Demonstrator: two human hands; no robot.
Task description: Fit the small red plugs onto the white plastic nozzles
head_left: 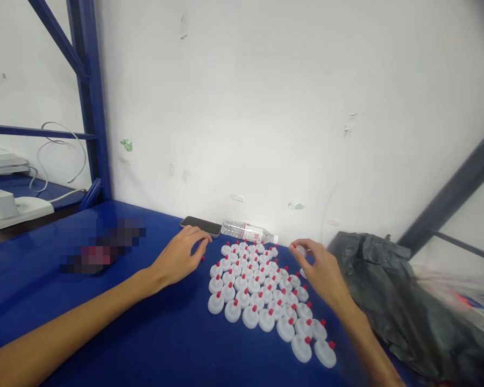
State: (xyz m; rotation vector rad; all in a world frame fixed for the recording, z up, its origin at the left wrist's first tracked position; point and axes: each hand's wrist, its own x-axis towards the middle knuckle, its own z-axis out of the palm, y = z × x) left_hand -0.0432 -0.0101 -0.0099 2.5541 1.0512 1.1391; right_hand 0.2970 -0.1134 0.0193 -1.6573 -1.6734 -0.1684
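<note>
Many small round white squeeze bottles with red caps point(243, 282) stand in a close group on the blue tabletop. At the group's far right edge, my right hand point(321, 271) is closed in a pinch around one small white bottle point(301, 250); its red tip shows by the fingers. My left hand point(181, 255) hovers left of the group, thumb and forefinger brought together. Whatever they hold, if anything, is too small to make out. Just below those fingers is a small red cap point(203, 259).
Along the wall lie a phone point(201, 226) and a clear plastic water bottle point(248, 231) on its side. A dark plastic bag point(371, 285) fills the right. A pixelated patch point(100, 250) covers something at left. Blue metal posts point(91, 97) and a white power strip point(28, 209) stand further left.
</note>
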